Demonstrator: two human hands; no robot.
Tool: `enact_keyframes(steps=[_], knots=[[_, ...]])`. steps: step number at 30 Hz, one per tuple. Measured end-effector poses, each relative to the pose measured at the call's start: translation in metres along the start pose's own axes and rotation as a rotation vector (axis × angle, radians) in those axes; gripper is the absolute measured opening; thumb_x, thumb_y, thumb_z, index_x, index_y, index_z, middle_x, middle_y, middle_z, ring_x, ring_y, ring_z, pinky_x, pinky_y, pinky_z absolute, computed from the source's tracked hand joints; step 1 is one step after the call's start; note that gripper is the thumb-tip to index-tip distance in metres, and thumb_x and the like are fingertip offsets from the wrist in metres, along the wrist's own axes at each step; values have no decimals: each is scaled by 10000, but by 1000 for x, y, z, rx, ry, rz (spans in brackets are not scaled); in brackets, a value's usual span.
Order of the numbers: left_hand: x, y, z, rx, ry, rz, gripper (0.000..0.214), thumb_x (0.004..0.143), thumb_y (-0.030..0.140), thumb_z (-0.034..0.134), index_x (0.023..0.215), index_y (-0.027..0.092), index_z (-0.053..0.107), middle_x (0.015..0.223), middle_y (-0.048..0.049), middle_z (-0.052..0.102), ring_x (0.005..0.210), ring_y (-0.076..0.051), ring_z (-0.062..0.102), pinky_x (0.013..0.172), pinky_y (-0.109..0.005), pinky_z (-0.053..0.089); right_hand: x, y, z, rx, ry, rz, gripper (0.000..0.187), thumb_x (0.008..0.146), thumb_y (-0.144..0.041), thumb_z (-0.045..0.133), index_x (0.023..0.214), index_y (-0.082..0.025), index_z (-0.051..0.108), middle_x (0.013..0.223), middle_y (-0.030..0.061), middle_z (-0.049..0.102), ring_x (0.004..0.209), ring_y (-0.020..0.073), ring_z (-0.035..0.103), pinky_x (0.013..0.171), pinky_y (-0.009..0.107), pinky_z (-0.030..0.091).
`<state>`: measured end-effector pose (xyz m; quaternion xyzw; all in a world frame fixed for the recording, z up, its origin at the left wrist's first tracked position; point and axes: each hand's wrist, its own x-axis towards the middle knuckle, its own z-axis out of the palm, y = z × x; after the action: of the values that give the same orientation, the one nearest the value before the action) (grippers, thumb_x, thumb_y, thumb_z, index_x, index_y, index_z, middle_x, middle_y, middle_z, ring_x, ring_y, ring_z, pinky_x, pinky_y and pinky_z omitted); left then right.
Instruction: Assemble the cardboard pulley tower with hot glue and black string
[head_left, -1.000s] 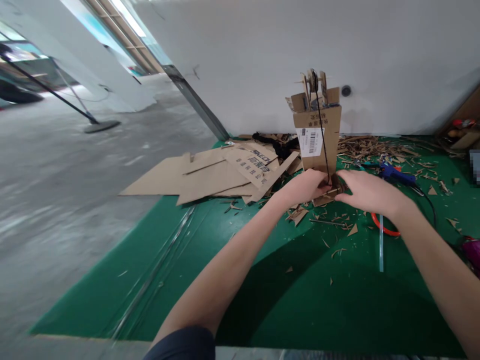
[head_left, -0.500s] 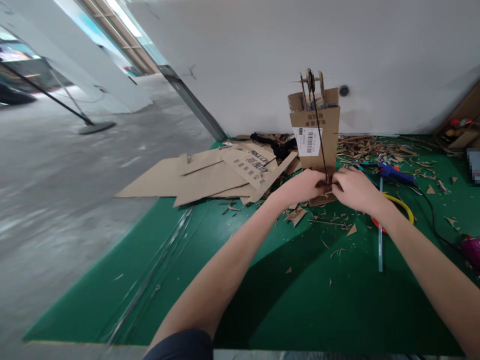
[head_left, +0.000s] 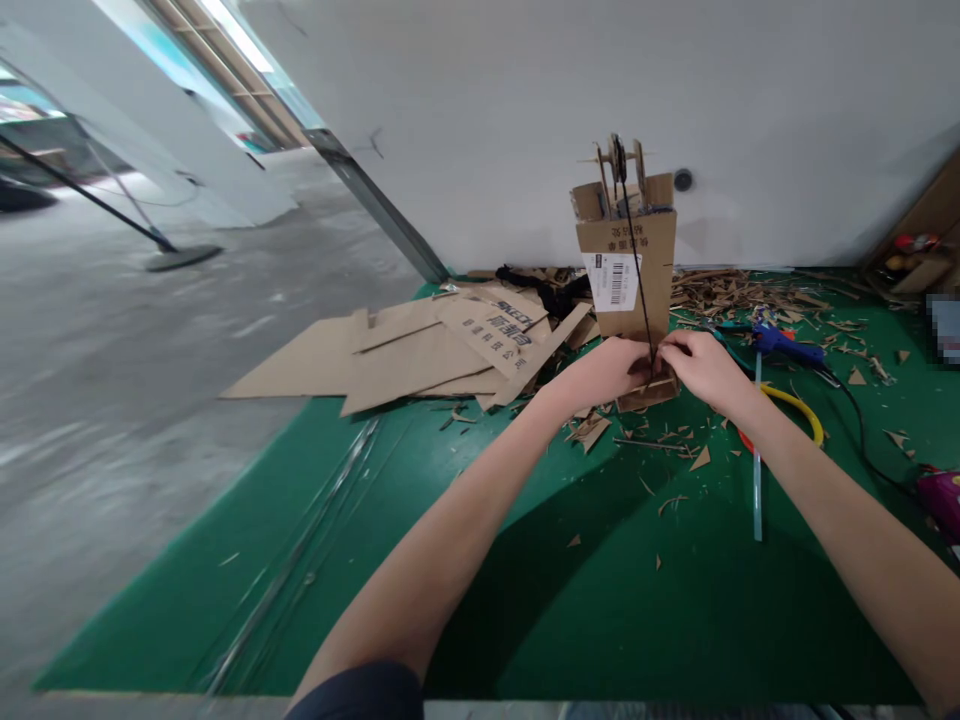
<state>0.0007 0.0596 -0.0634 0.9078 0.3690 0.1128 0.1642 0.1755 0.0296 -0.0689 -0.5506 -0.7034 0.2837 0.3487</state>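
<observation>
A tall cardboard box (head_left: 654,285) stands upright near the wall, with a white barcode label (head_left: 611,281) on its front. On top, a cardboard wheel (head_left: 617,158) sits on a thin stick between two upright strips. From the wheel a black cord (head_left: 637,255) runs down the front to my hands. My left hand (head_left: 621,366) has its fingers closed at the cord's lower end, low on the box; what the fingertips grip is partly hidden. Beside it, my right hand (head_left: 697,368) pinches at the cord. A cardboard base flap (head_left: 646,397) shows below them.
Flat cardboard sheets (head_left: 420,352) are piled to the left. Cardboard scraps (head_left: 739,292) litter the back of the green table (head_left: 480,560). On the right lie a blue glue gun (head_left: 784,343) with its cable, a yellow ring (head_left: 802,408) and a clear glue stick (head_left: 757,500).
My right hand has shifted slightly up and its fingers have loosened a little, showing more of the base flap and cord. My left hand stays in about the same place.
</observation>
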Motion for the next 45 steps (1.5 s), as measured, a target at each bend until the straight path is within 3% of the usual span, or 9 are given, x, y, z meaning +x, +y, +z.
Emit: enact_keyframes(steps=[3, 9, 18, 21, 26, 32, 41, 45], knots=[[0, -1, 1, -28, 22, 10, 93, 800, 127, 529, 784, 155, 616, 780, -37, 678, 720, -149, 603, 643, -249, 414, -1, -2, -4, -28, -18, 8, 262, 845, -276, 472, 797, -179, 710, 801, 59, 701, 747, 174, 591, 701, 288, 394], [-2, 3, -1, -59, 30, -53, 169, 784, 147, 497, 883, 152, 634, 803, -44, 678, 698, -147, 585, 623, -254, 402, -7, -14, -17, -182, -233, 66, 279, 865, -309, 460, 778, -189, 696, 704, 44, 670, 624, 157, 540, 593, 280, 349], [-4, 8, -16, -135, -106, -71, 181, 798, 276, 540, 863, 157, 660, 828, -40, 692, 701, -149, 592, 607, -255, 410, -10, -21, -24, -239, -263, 113, 282, 872, -313, 457, 750, -184, 676, 674, 37, 637, 572, 140, 501, 552, 272, 317], [-3, 6, -14, -155, -70, -70, 178, 809, 294, 543, 838, 161, 657, 809, -30, 687, 714, -146, 595, 621, -253, 414, -11, -21, -24, -190, -364, 151, 300, 867, -283, 441, 697, -181, 667, 607, 19, 595, 511, 125, 467, 521, 270, 305], [-1, 2, -7, -194, -33, -88, 133, 796, 254, 547, 801, 160, 641, 770, -18, 683, 686, -132, 592, 609, -247, 411, -11, -14, -15, -63, -588, 166, 260, 887, -243, 437, 782, -173, 664, 614, 7, 623, 498, 115, 488, 528, 253, 363], [0, 0, -8, -256, -64, -57, 164, 824, 241, 535, 893, 154, 655, 856, -37, 707, 748, -138, 626, 684, -260, 460, -8, 2, 1, -17, -561, 178, 189, 891, -247, 502, 814, -164, 653, 738, 26, 700, 496, 92, 563, 522, 227, 405], [-2, -1, -13, -283, -147, -56, 188, 821, 284, 575, 914, 164, 685, 882, -28, 722, 779, -143, 643, 692, -251, 468, -9, 4, 11, -37, -472, 201, 202, 873, -251, 570, 693, -172, 618, 607, 1, 673, 450, 90, 580, 509, 205, 437], [-2, 0, -14, -257, -130, -24, 171, 815, 245, 575, 907, 160, 691, 866, -29, 721, 761, -137, 638, 691, -252, 465, -10, 1, 10, -66, -440, 193, 234, 878, -271, 568, 669, -178, 618, 590, 2, 665, 451, 97, 594, 501, 206, 442]])
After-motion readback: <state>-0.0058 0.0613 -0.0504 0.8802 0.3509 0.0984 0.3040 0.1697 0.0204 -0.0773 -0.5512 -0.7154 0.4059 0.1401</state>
